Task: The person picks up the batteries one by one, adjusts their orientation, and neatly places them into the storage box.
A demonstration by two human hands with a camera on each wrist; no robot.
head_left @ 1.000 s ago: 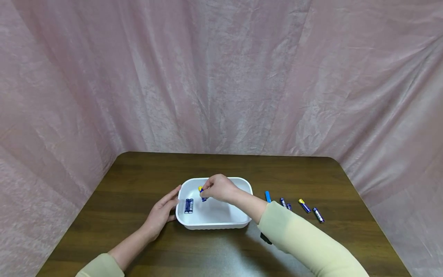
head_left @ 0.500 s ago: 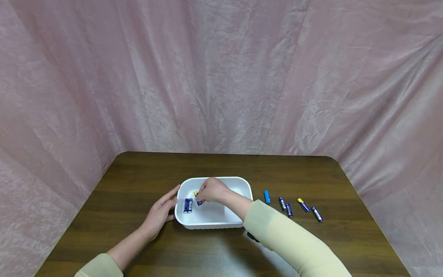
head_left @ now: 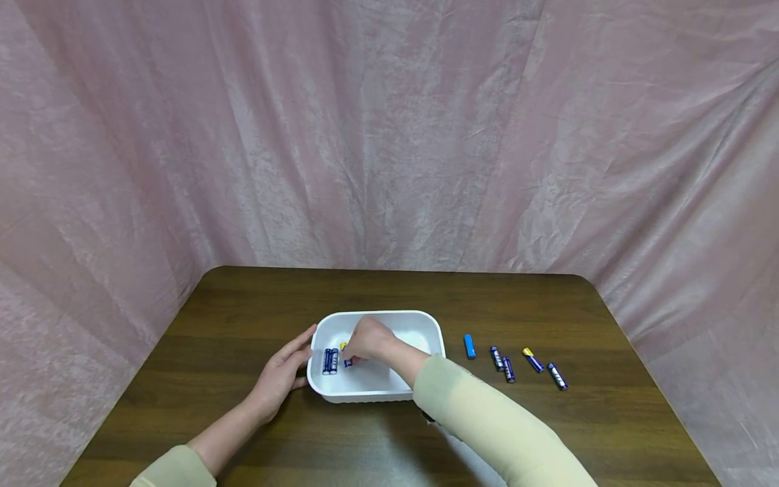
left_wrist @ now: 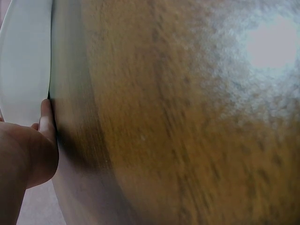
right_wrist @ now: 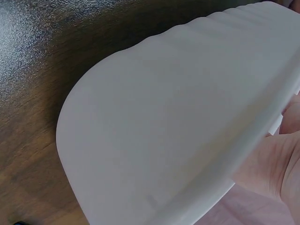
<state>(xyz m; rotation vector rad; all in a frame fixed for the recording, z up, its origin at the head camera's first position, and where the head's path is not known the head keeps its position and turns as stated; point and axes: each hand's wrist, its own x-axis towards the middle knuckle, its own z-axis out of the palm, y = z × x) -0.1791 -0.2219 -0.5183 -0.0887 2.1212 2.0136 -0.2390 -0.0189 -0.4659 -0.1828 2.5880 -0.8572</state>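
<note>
A white plastic tray (head_left: 380,396) stands on the table; its outer wall also fills much of the right wrist view. My left hand (head_left: 282,370) rests against its left end with extended fingers, touching the rim and side. Inside the tray, my right hand (head_left: 370,338) pinches a blue battery with a yellow end (head_left: 343,345) low over the tray floor, its middle covered by the fingers. Just left of it, two dark blue batteries (head_left: 331,361) lie side by side. In the right wrist view the tray wall (right_wrist: 154,112) hides the fingertips of the right hand (right_wrist: 272,164).
To the right of the tray, on the brown wooden table (head_left: 487,304), lie a light blue battery (head_left: 470,346), two dark blue batteries (head_left: 502,364) close together, a yellow-ended battery (head_left: 533,360) and another dark blue battery (head_left: 557,376). A pink curtain (head_left: 389,135) hangs behind.
My right hand has moved left and down inside the tray, bringing the yellow-ended battery nearer to the pair. The left hand stays at the tray's end.
</note>
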